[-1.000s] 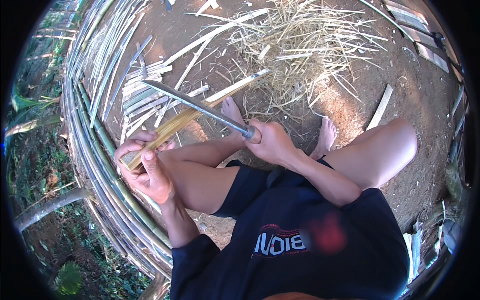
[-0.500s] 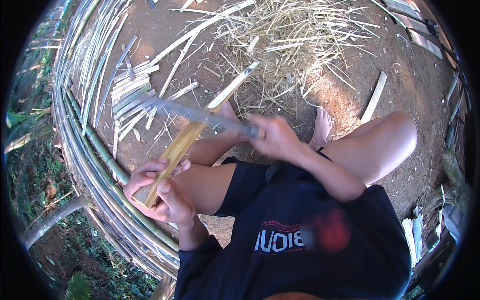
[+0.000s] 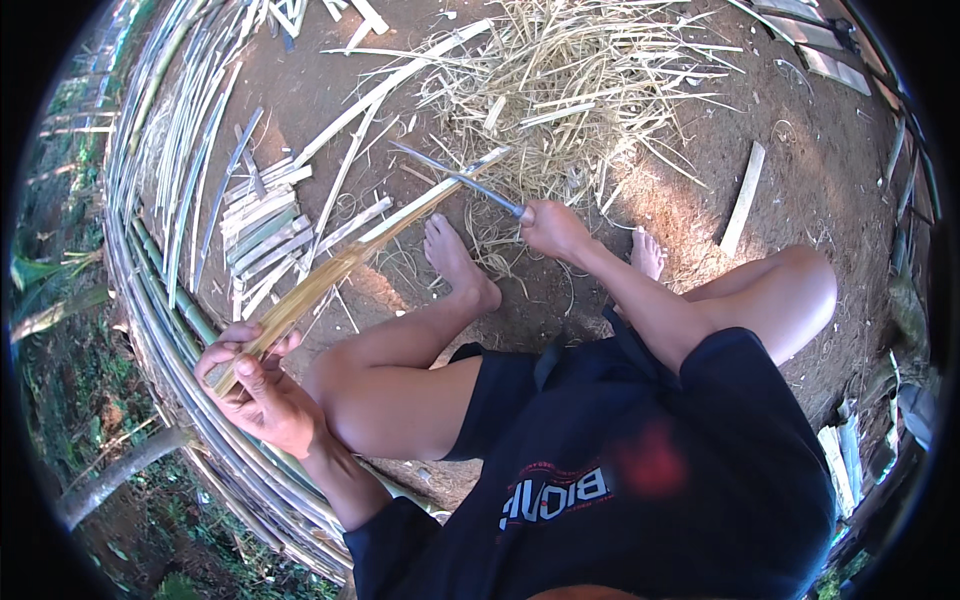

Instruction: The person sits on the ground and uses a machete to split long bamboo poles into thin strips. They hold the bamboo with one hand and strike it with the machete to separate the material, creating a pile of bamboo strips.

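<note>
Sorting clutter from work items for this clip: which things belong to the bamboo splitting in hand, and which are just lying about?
In use:
- left hand gripping the bamboo strip
- right hand holding the long knife, blade against the strip's far end

Lying about:
- pile of shavings
- stack of cut slats
- bundle of long bamboo poles
- single slat on the dirt

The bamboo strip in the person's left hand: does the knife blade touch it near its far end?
Yes, the knife in the right hand meets the bamboo strip near its far tip, while the left hand grips the near end.
</note>
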